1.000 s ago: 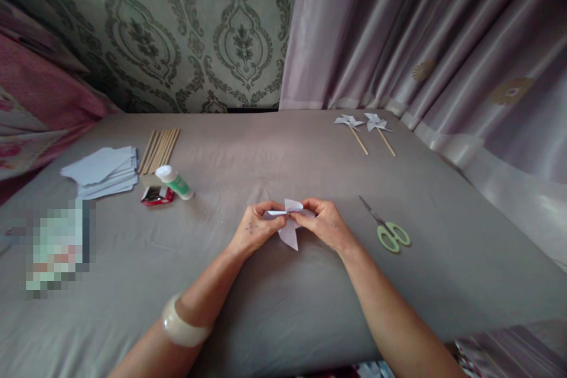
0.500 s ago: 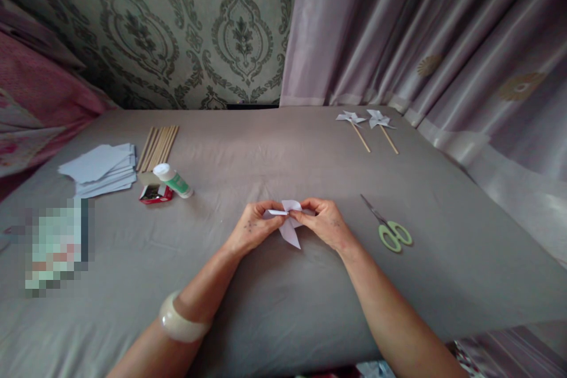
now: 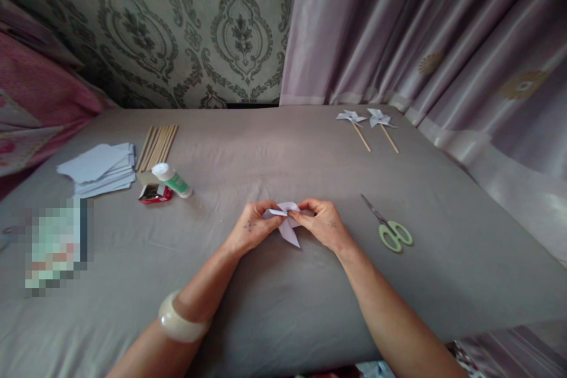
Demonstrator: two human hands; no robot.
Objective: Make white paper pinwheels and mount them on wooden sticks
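Top flap [image 3: 291,206] of the white paper pinwheel [image 3: 290,235] curls lower than a second ago. I see left hand [image 3: 253,227] and right hand [image 3: 326,224] both pinching it over the gray cloth [image 3: 283,307]. Green-handled scissors [image 3: 388,228] lie right; glue stick [image 3: 173,181] farther left; two stick-mounted pinwheels [image 3: 380,119] far right.

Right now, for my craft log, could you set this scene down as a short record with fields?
Left grip: pinches folded white paper
Right grip: on the same paper
Near right: green-handled scissors
Far right: two white pinwheels
Left side: paper stack, wooden sticks, white-capped tube, open red box
Left forearm: pale bangle
Surface: grey cloth
Unclear: pixelated item, near left
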